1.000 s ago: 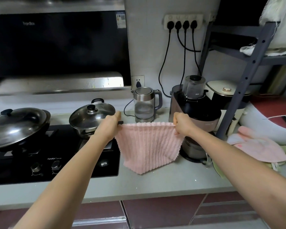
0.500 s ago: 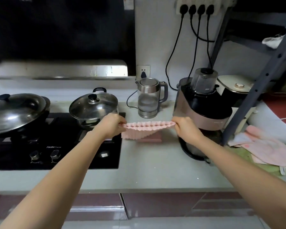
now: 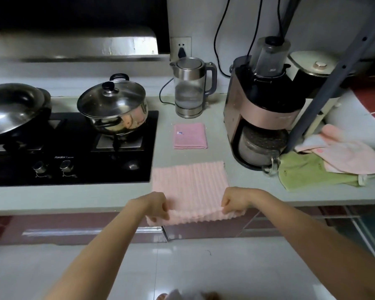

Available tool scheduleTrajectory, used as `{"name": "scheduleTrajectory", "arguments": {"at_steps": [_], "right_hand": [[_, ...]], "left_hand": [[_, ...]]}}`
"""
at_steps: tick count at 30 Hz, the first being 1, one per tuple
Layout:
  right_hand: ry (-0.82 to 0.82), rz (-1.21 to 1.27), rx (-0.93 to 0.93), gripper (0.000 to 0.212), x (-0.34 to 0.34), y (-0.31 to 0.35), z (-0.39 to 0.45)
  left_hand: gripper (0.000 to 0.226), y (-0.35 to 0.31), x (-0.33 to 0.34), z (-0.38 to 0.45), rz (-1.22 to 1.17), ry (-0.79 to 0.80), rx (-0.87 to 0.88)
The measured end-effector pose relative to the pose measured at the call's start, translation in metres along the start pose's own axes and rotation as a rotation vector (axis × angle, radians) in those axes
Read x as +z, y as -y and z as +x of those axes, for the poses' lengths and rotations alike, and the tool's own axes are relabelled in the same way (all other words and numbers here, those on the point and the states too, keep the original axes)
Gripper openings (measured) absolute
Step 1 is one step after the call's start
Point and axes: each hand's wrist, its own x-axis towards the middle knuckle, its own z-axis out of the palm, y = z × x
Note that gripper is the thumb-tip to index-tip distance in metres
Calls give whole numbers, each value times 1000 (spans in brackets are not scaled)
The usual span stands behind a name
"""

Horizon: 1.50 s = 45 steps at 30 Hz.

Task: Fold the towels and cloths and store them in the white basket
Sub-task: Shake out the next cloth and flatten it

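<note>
Two near corners of a ribbed pink towel (image 3: 189, 187) spread on the countertop (image 3: 74, 198), pinched by the left hand (image 3: 153, 205) and right hand (image 3: 236, 200), its near edge overhanging, a folded pink cloth (image 3: 190, 135) laid behind, before the kettle (image 3: 191, 87).

We see a ribbed pink towel (image 3: 189, 182) spread flat on the pale counter (image 3: 74, 198), its near edge hanging over the front. The left hand (image 3: 152, 205) and right hand (image 3: 236, 200) each pinch a near corner. Behind it lies a small folded pink cloth (image 3: 190, 135), in front of a glass kettle (image 3: 191, 87). To the left, a lidded steel pot (image 3: 115, 105) sits on the black hob (image 3: 74, 161). To the right, pink and green cloths (image 3: 333, 161) lie heaped beside a pink blender machine (image 3: 262, 109).
</note>
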Motion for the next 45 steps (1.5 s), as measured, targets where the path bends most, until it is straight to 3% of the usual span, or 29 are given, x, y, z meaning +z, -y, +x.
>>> {"name": "scheduleTrajectory", "arguments": {"at_steps": [4,9,14,20,25,27,30,32,34,36,38,45], "right_hand": [[34,-40,-9,46,-12,1,5],[-413,-138,-96,24,-35,6,28],[-660,-342,-37,26,-47,6,72],[-703,-509,39,29,-53,4,119],[-592,-548,52,24,-52,2,133],[-807,-611,32,8,-49,5,134],[-1178,-469,-196,18,-27,9,130],[-1157,-397,-347,24,5,18,126],[-995,-395,-361,39,33,25,129],[-804,-427,-274,57,44,24,138],[-727,-423,-192,62,37,14,149],[-682,-334,79,71,5,-59,134]], "left_hand": [[25,0,-7,2,-25,2,-26],[29,1,-34,23,51,-388,-20],[23,2,-49,62,129,-631,-93],[25,11,-47,103,267,-635,-185],[28,13,-45,116,325,-610,-200],[31,16,-43,119,427,-730,-134],[32,13,-27,115,257,-1138,109],[36,3,1,112,78,-1207,263],[40,-5,32,115,71,-1045,326],[46,-2,50,126,101,-864,277],[57,7,50,135,152,-789,193],[73,44,27,135,232,-778,-29]]}}
